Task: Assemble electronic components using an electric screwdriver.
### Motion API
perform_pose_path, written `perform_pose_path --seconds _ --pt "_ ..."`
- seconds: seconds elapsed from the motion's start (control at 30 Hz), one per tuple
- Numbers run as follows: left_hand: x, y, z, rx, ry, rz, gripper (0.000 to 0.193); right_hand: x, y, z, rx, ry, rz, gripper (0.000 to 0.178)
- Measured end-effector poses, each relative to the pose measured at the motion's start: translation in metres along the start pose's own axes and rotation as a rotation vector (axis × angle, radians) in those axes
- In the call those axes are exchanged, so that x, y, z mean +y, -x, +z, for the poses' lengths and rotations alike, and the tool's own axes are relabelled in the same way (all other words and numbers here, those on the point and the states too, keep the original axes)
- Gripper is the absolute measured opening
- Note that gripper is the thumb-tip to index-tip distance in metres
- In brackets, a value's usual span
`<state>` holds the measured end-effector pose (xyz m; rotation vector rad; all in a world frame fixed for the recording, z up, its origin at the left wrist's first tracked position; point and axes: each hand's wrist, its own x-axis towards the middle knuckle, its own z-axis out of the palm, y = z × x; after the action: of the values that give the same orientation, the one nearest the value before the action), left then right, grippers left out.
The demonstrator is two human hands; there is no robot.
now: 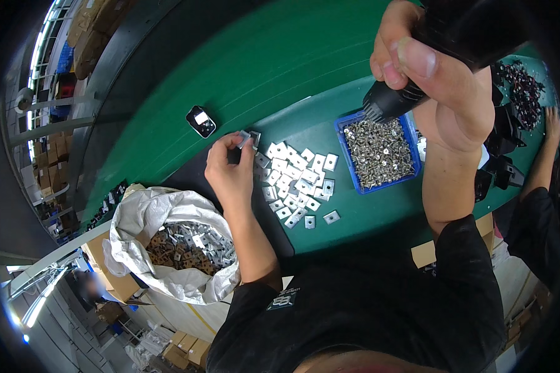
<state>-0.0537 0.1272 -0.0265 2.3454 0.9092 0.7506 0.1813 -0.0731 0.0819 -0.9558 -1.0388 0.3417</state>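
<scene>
Square metal plates (302, 180) are heaped loosely on the green work surface (370, 217), and at ten o'clock of the heap a small shiny piece (244, 138) is pinched between the thumb and fingers of the left hand (230, 171). At two o'clock, a black power screwdriver (395, 99) is clenched in the right hand (451, 93), its nose held over the upper edge of a blue tray (346, 154) filled with screws (381, 152). More metal pieces (190, 248) are held in a white woven sack (130, 227) at eight o'clock.
</scene>
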Motion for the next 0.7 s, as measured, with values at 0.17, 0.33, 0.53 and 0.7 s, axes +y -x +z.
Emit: perform_pose_path --seconds 0.17,0.33,0.53,0.7 --pt "0.010 0.000 -0.017 -0.093 0.004 -0.016 0.016 0.001 0.001 -0.007 -0.037 0.037 -0.034 0.018" --pt "0.004 0.002 0.000 -0.070 -0.032 -0.009 0.016 -0.001 -0.001 0.004 0.015 -0.016 0.014 0.016" --pt "0.011 0.003 0.005 -0.131 -0.142 -0.013 0.021 -0.001 -0.001 0.002 -0.012 0.028 -0.001 0.015" --pt "0.006 0.005 0.010 -0.124 -0.106 -0.034 0.020 -0.003 -0.001 0.005 -0.001 0.036 0.000 0.015"
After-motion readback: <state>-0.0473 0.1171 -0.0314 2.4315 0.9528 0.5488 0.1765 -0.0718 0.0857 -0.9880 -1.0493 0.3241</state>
